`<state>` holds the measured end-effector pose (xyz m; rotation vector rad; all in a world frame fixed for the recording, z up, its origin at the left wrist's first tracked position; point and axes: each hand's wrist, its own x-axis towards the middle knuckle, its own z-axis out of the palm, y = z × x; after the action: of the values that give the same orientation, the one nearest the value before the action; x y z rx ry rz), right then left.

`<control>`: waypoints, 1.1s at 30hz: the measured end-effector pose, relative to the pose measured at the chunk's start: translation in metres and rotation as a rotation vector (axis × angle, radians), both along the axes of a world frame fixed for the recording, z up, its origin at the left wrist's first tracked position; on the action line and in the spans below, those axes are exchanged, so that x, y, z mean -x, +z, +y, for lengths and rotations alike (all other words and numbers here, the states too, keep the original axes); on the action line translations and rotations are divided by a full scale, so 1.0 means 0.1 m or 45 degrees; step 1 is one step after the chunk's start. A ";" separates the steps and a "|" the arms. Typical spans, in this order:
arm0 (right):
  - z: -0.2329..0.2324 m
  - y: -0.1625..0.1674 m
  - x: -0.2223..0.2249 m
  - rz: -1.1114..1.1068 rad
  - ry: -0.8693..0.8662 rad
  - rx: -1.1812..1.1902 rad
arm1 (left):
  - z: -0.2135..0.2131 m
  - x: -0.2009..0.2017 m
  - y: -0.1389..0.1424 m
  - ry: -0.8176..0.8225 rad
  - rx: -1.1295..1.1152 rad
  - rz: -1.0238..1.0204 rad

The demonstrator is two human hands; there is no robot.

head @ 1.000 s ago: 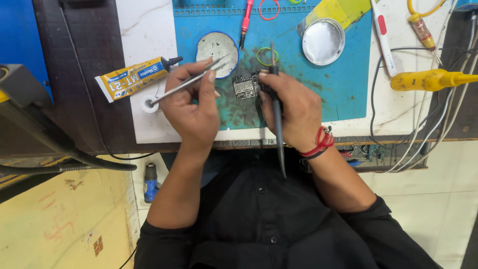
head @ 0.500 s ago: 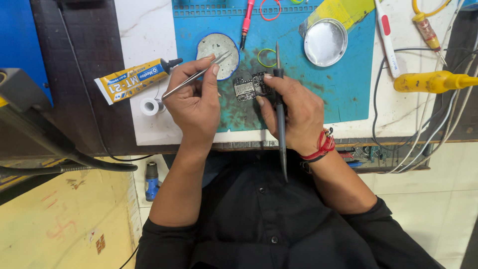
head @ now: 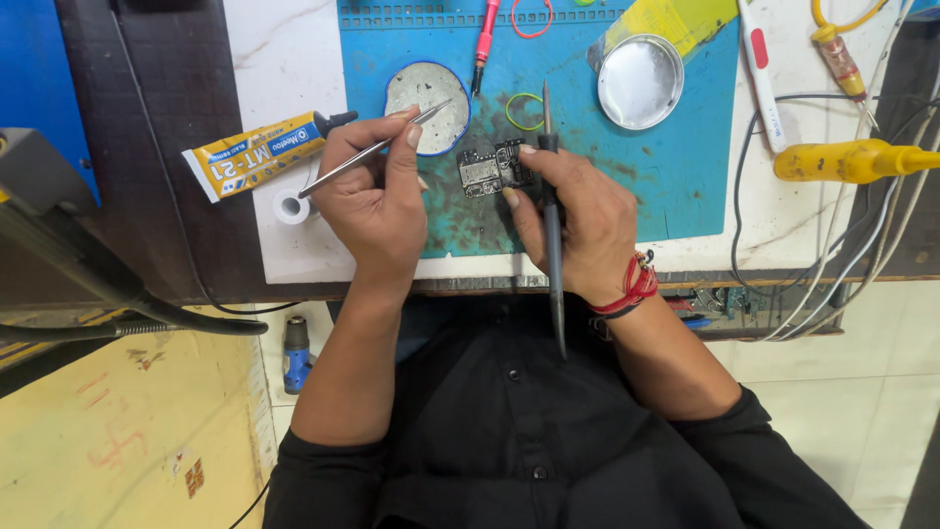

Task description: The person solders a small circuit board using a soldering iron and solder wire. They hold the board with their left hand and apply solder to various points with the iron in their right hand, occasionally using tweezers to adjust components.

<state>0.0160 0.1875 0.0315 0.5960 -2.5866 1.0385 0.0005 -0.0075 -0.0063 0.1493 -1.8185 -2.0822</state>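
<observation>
1. Pinched between the thumb and fingers of the left hand (head: pixel 377 201) is a pair of slim metal tweezers (head: pixel 377 149); their tips point up and away over the edge of a round blue-rimmed dish (head: pixel 428 93), while the back end sticks out past the knuckles.
2. Just beside that grip, the right hand (head: pixel 578 220) is closed on two things at once: its thumb and forefinger press on a small dark circuit board (head: pixel 494 168), and a thin black probe-like tool (head: pixel 551 225) runs through the fingers, tip up past the board, tail down across the wrist.
3. That board lies flat on the blue work mat (head: pixel 685 176), between the two hands, touching the right fingertips and just clear of the left thumb.
4. Red thread bands (head: pixel 632 289) circle the right wrist.
5. Outward from the left grip, a yellow glue tube (head: pixel 259 155) lies at a slant on the white benchtop (head: pixel 284 59), with a small white ring (head: pixel 291 207) just below it.
6. Beyond the board sits a green rubber band (head: pixel 524 111); further on, a red-handled tool (head: pixel 485 34).
7. Off past the right hand, a round shiny metal lid (head: pixel 639 81), then a yellow-handled tool (head: pixel 847 162) among cables.
</observation>
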 end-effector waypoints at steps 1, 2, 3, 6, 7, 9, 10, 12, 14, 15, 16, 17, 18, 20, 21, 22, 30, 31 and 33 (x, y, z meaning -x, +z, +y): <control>0.00 0.00 0.00 0.010 -0.002 -0.003 | 0.01 0.02 0.01 -0.004 0.023 0.007; 0.00 0.01 0.00 -0.010 -0.003 -0.001 | 0.02 0.02 0.01 -0.007 0.046 0.010; 0.00 0.01 0.00 -0.031 -0.002 0.003 | 0.02 0.02 0.02 -0.009 0.070 0.013; -0.01 0.02 0.03 -0.011 0.007 0.007 | 0.03 0.06 0.01 -0.003 0.117 -0.052; -0.01 0.02 0.04 0.009 0.007 0.004 | 0.04 0.08 0.00 -0.003 0.141 -0.042; 0.01 0.02 0.05 0.001 0.011 0.001 | 0.05 0.07 -0.02 0.001 0.186 -0.039; 0.01 0.02 0.04 -0.011 0.016 0.002 | 0.05 0.05 -0.03 -0.007 0.136 -0.020; 0.01 0.02 0.02 -0.042 0.012 0.010 | 0.05 0.05 -0.04 -0.028 0.037 0.028; 0.04 0.01 0.03 -0.031 0.002 0.010 | 0.04 0.04 -0.03 -0.016 0.051 0.026; 0.05 0.00 0.02 -0.015 -0.001 0.007 | 0.04 0.04 -0.02 -0.013 0.056 0.027; 0.06 0.00 0.02 -0.001 -0.002 0.005 | 0.04 0.05 -0.01 -0.003 0.063 0.030; 0.08 -0.01 0.01 0.003 -0.006 0.009 | 0.04 0.04 0.00 0.011 0.073 0.027; 0.09 -0.02 0.00 0.004 -0.007 0.015 | 0.04 0.02 0.00 0.029 0.084 0.020; 0.10 -0.05 -0.04 -0.067 -0.025 0.106 | 0.03 -0.01 0.01 -0.006 0.063 0.024; 0.11 -0.07 -0.06 -0.136 -0.043 0.190 | 0.03 -0.02 0.01 -0.022 0.052 0.030; 0.12 -0.09 -0.08 -0.206 -0.059 0.275 | 0.02 -0.04 0.01 -0.042 0.038 0.037; 0.17 -0.12 -0.21 -0.097 -0.260 0.291 | 0.23 -0.29 0.02 -0.254 -0.053 -0.017; 0.17 -0.11 -0.22 -0.080 -0.270 0.254 | 0.25 -0.30 0.02 -0.247 0.018 -0.015; 0.17 -0.09 -0.25 -0.137 -0.252 0.287 | 0.26 -0.31 0.03 -0.232 0.161 -0.010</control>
<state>0.0411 0.2048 0.0226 0.2298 -2.5059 1.2998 0.0312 0.0188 -0.0034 -0.0430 -2.0296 -2.0785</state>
